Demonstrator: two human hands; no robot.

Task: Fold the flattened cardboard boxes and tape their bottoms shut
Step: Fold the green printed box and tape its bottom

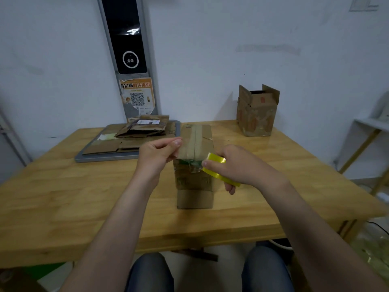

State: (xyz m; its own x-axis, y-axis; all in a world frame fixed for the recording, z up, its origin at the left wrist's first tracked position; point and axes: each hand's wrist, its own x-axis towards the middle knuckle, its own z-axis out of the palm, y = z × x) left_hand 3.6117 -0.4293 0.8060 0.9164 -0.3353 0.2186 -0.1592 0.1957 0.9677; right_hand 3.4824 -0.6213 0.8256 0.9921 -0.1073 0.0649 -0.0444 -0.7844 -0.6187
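White wall point(210, 49) beyond the grip, grey screen panel point(126, 39) up-left of it, wooden table point(63, 197) beneath, white shelf point(370, 125) far right

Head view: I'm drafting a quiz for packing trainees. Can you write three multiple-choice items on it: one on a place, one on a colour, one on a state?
1. Where does the flattened cardboard lie?
A) on the floor
B) on the grey tray at the far left of the table
C) on the person's lap

2. What colour is the tape roll in the right hand?
A) blue
B) red
C) yellow

3. How is the top of the far box?
A) flaps open
B) taped shut
C) folded flat

Key:
1 B: the pile sits within the tray's rim.
2 C: the roll's side shows yellow.
3 A: its flaps stand up round a dark opening.
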